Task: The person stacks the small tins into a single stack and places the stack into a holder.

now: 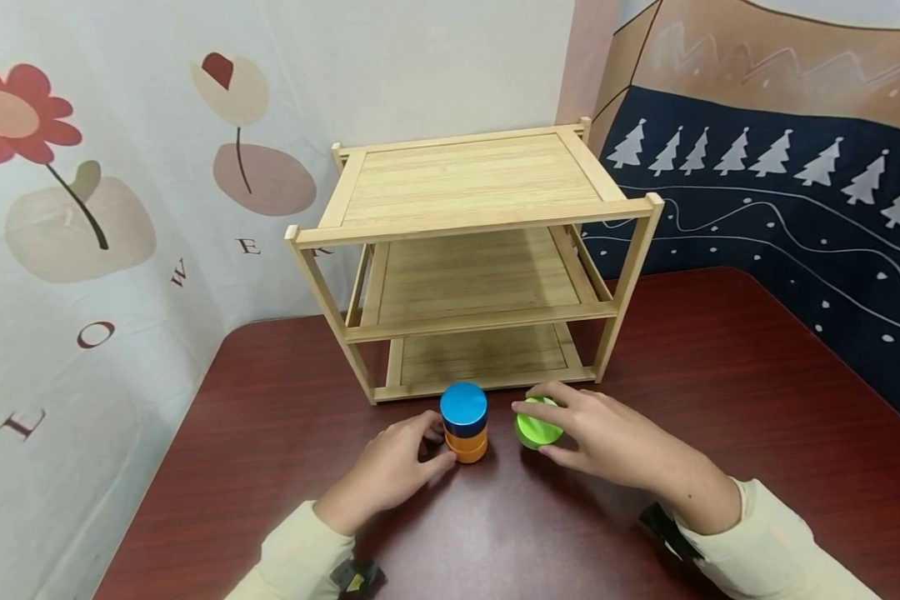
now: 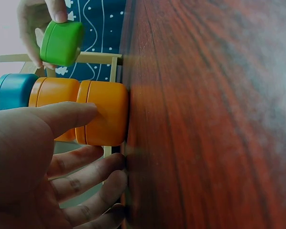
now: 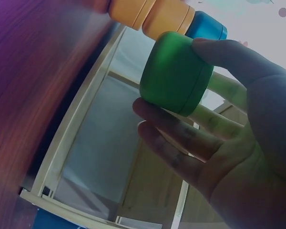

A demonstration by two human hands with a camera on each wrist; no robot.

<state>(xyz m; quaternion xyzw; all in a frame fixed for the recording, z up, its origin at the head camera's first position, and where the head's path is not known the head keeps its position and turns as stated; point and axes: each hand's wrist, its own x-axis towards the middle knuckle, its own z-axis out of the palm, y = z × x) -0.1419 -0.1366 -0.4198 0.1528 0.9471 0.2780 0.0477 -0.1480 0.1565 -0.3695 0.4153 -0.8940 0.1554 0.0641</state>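
Two orange jars are stacked upright, the lower orange jar (image 2: pixel 107 114) standing on the table and the upper orange jar (image 2: pixel 57 88) on it. A blue jar (image 1: pixel 463 406) tops the stack. My left hand (image 1: pixel 392 467) holds the lower orange jar at its left side, the thumb along the front and the fingers around behind. To the right of the stack, my right hand (image 1: pixel 607 429) grips a green jar (image 3: pixel 174 74) between thumb and fingers. In the left wrist view the green jar is raised above the table, tilted, at about the height of the upper jars.
A three-tier light wooden rack (image 1: pixel 480 179) stands directly behind the jars, its bottom shelf close to the tabletop. The dark red table (image 1: pixel 495 533) extends in front and to both sides. Printed cloths (image 1: pixel 750 167) hang behind the table.
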